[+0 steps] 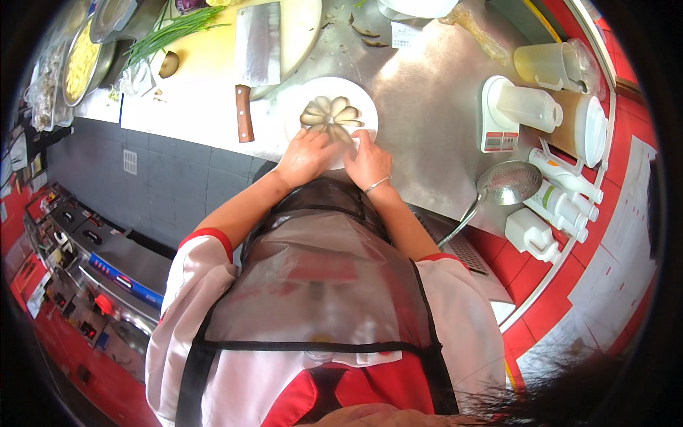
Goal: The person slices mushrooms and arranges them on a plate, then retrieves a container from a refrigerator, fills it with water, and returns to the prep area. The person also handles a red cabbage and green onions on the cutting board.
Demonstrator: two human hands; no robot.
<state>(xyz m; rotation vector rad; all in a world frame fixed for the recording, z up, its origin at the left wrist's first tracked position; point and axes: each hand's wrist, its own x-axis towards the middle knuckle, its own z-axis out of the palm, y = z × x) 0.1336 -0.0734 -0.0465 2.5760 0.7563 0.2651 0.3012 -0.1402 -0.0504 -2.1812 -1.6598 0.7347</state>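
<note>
A round white plate (368,99) lies before me on the steel counter. Several dark-edged wedges (331,112), which look like preserved egg, form a flower shape on it. My left hand (308,157) rests over the near left part of the plate, its fingertips at the lower wedges. At the plate's near right edge is my right hand (368,163), with bent fingers close to the same wedges. The hands almost meet, and blur hides whether either one grips a wedge. A cleaver (257,48) with a wooden handle lies left of the plate, partly on a round cutting board (301,32).
Green onions (176,32) and a dark egg half (169,64) lie at the upper left, near a metal bowl (100,72) of yellow pieces. On the right stand a kitchen scale (499,136) with a plastic bottle (528,108), a perforated ladle (509,182) and several jugs.
</note>
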